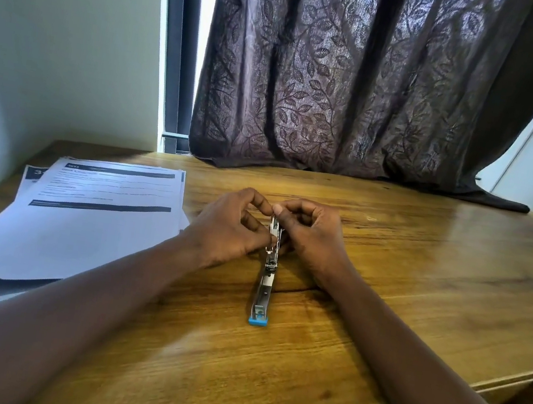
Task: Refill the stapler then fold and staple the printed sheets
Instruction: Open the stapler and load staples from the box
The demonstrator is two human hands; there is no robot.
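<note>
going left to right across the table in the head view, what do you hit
printed sheets → left hand → stapler → right hand

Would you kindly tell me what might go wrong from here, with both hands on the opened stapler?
Left hand and right hand pinch the far metal end of the opened stapler; a sprung part might nip the fingers.
Its blue near end lies unheld on the smooth table, so it may skid.
Staples are hidden; misseating could jam it.
</note>
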